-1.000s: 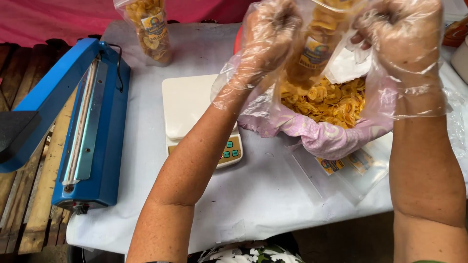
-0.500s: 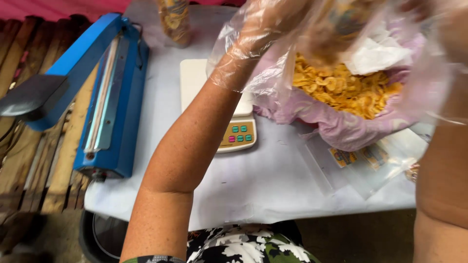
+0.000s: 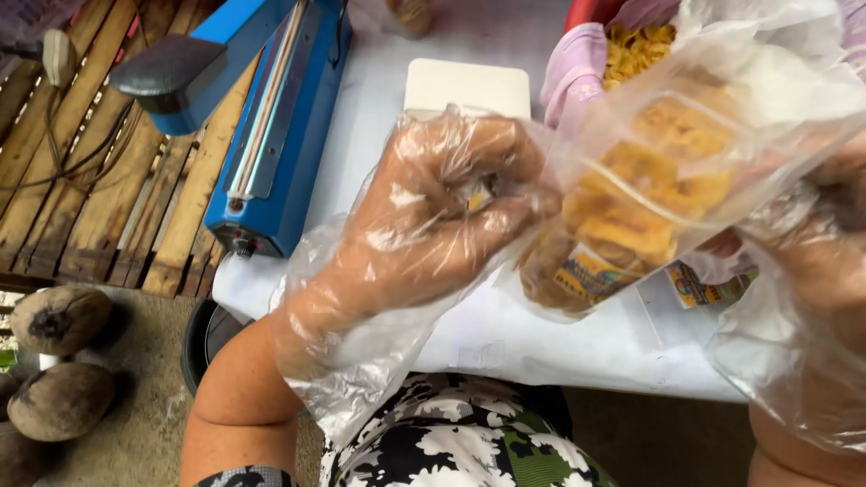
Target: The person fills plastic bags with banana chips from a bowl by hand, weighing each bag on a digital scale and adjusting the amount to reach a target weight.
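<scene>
Far left: brown round husked coconuts (image 3: 59,361) on ground, blue metal heat sealer (image 3: 271,135) on wooden slat bench. Centre: left hand (image 3: 433,216) in clear plastic glove, clenched on edge of clear plastic pouch of yellow chips (image 3: 640,198), held above white-covered table (image 3: 541,334). Right: right hand (image 3: 825,243), gloved, gripping pouch's other side; pink-lined bag of loose chips (image 3: 613,54) behind.

The left hand (image 3: 433,216), wearing a loose clear plastic glove, is gripping one side of a clear plastic pouch of yellow chips (image 3: 631,203), while the gloved right hand (image 3: 812,243) is holding the other side. Behind them, a white digital scale (image 3: 466,87), a blue heat sealer (image 3: 271,117) and a pink-lined bag of chips (image 3: 595,63) are sitting on the white-covered counter (image 3: 559,343).
</scene>
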